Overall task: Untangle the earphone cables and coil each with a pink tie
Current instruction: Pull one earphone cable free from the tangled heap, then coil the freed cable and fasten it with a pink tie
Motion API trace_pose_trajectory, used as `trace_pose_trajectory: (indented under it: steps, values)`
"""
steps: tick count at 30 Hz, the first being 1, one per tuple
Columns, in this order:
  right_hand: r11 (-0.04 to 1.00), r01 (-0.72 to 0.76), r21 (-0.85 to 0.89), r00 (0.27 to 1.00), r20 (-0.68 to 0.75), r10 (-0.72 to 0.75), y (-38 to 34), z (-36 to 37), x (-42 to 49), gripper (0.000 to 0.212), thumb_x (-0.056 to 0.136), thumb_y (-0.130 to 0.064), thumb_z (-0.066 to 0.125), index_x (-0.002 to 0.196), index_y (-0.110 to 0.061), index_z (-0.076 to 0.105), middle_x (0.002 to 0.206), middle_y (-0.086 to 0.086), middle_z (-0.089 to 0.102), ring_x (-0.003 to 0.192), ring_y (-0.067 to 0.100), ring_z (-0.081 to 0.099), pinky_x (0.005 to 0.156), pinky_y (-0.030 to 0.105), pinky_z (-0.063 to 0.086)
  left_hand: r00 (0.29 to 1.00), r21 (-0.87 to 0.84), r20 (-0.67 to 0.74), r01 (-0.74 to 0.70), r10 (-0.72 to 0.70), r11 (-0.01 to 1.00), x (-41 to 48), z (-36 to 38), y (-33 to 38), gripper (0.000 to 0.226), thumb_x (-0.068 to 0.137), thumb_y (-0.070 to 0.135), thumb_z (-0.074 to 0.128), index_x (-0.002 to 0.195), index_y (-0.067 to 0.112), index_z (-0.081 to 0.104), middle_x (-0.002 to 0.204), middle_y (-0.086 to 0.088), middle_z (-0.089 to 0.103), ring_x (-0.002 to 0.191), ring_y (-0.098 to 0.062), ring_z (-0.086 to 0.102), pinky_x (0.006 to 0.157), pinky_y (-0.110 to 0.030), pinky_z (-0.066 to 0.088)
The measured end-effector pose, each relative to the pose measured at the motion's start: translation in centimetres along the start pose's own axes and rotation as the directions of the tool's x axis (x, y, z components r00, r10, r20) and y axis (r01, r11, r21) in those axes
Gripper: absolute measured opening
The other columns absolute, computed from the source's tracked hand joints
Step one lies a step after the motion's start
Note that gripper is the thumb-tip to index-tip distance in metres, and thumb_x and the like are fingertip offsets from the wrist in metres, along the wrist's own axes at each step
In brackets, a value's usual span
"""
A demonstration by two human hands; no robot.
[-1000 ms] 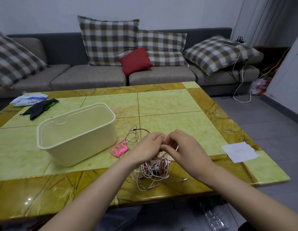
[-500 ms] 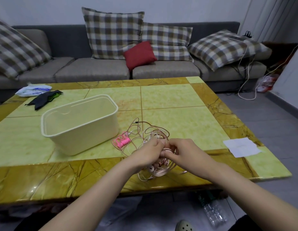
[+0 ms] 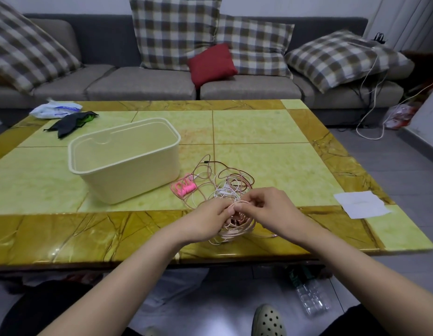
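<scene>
Both hands meet over the near edge of the counter point(image 3: 234, 132), fingertips together. The left hand point(image 3: 208, 221) and right hand point(image 3: 271, 209) each pinch a pale pink strand of the cables point(image 3: 231, 187), which lie in a loose tangle of pink, white and brownish loops right under and just beyond the hands. The pink ties point(image 3: 185, 187) sit in a small heap on the counter, just left of the tangle and close to the tub point(image 3: 124, 158). A white paper point(image 3: 362, 204) lies well apart, near the right edge.
</scene>
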State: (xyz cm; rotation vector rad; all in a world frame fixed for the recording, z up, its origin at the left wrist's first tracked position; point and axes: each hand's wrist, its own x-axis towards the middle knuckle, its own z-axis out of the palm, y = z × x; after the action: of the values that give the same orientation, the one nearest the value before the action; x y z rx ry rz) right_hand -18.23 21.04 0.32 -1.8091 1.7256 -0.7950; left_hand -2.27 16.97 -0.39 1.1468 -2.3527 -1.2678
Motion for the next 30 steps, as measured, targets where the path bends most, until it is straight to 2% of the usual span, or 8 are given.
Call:
trace_pose_trajectory:
  steps: [4,8,10,13,15,18,23,30]
  values:
    - [0.999,0.03,0.029,0.998,-0.059,-0.028,-0.9,1.5,0.3,0.017,0.085,-0.029,0.065,0.078,-0.014,0.07,0.058,-0.007,0.056,0.055,0.003,0.05,0.054,0.015,0.035,0.998,0.064,-0.06,0.017,-0.013,0.998,-0.3,-0.7,-1.2,0.028,0.102,0.022,0.034,0.077,0.021,0.048,0.071,0.007,0.045,0.063,-0.007,0.04,0.057,-0.018,0.034]
    - [0.995,0.096,0.021,0.975,-0.202,-0.09,-1.8,3.4,1.5,0.018,0.092,-0.021,0.058,0.11,-0.018,0.058,0.095,-0.011,0.051,0.074,-0.003,0.049,0.069,0.009,0.036,0.948,-0.141,-0.315,0.003,-0.048,0.99,-0.7,-1.9,-3.6,0.033,0.102,0.018,0.034,0.072,0.021,0.047,0.064,0.006,0.046,0.062,-0.014,0.043,0.066,-0.029,0.04]
    - [0.99,0.139,-0.007,0.962,-0.236,-0.137,-2.2,4.7,1.9,0.01,0.092,-0.015,0.055,0.101,-0.018,0.053,0.087,-0.012,0.047,0.072,0.001,0.045,0.07,0.017,0.034,0.88,-0.196,-0.465,0.001,-0.094,0.981,-0.9,-2.8,-4.9,0.033,0.102,0.02,0.033,0.072,0.022,0.047,0.062,0.006,0.045,0.057,-0.01,0.041,0.057,-0.017,0.036]
    - [0.957,0.269,-0.111,0.963,0.01,-0.27,-3.0,7.8,2.6,0.009,0.089,-0.009,0.053,0.097,-0.014,0.054,0.084,-0.01,0.049,0.074,0.006,0.046,0.072,0.024,0.036,0.787,-0.207,-0.603,0.005,-0.132,0.978,-1.0,-4.5,-6.9,0.033,0.102,0.022,0.033,0.072,0.022,0.047,0.06,0.006,0.044,0.049,-0.005,0.039,0.049,-0.016,0.031]
    - [0.915,0.356,-0.19,0.921,0.236,-0.31,-3.3,10.3,3.4,0.021,0.091,-0.011,0.051,0.112,-0.011,0.055,0.108,0.0,0.054,0.1,0.016,0.053,0.088,0.032,0.041,0.746,-0.21,-0.653,-0.006,-0.135,0.978,-0.8,-5.5,-8.3,0.032,0.102,0.022,0.033,0.072,0.023,0.047,0.06,0.005,0.043,0.049,-0.007,0.039,0.053,-0.026,0.032]
    - [0.909,0.328,-0.257,0.899,0.38,-0.218,-3.3,12.8,5.3,0.045,0.093,-0.011,0.048,0.138,-0.008,0.038,0.139,0.01,0.043,0.128,0.023,0.041,0.105,0.031,0.03,0.694,-0.231,-0.704,-0.023,-0.15,0.973,-0.3,-6.3,-10.0,0.033,0.101,0.022,0.034,0.071,0.024,0.047,0.059,0.004,0.042,0.045,-0.004,0.039,0.054,-0.03,0.031]
    - [0.907,0.181,-0.379,0.953,0.296,-0.066,-2.0,12.3,8.6,0.058,0.097,-0.018,0.042,0.149,-0.016,0.016,0.15,0.006,0.032,0.134,0.025,0.037,0.104,0.036,0.033,0.666,-0.281,-0.724,-0.048,-0.179,0.958,0.5,-6.4,-12.3,0.031,0.101,0.021,0.039,0.073,0.026,0.051,0.06,0.005,0.044,0.058,-0.013,0.042,0.067,-0.037,0.042]
    - [0.728,-0.007,-0.685,0.983,0.13,0.132,-0.3,11.2,11.3,0.043,0.096,-0.046,0.041,0.124,-0.017,0.054,0.127,0.008,0.055,0.115,0.028,0.053,0.085,0.035,0.043,0.679,-0.33,-0.701,-0.037,-0.218,0.943,2.5,-6.5,-13.0,0.027,0.1,0.024,0.04,0.078,0.023,0.055,0.063,0.007,0.048,0.058,-0.007,0.044,0.059,-0.027,0.036]
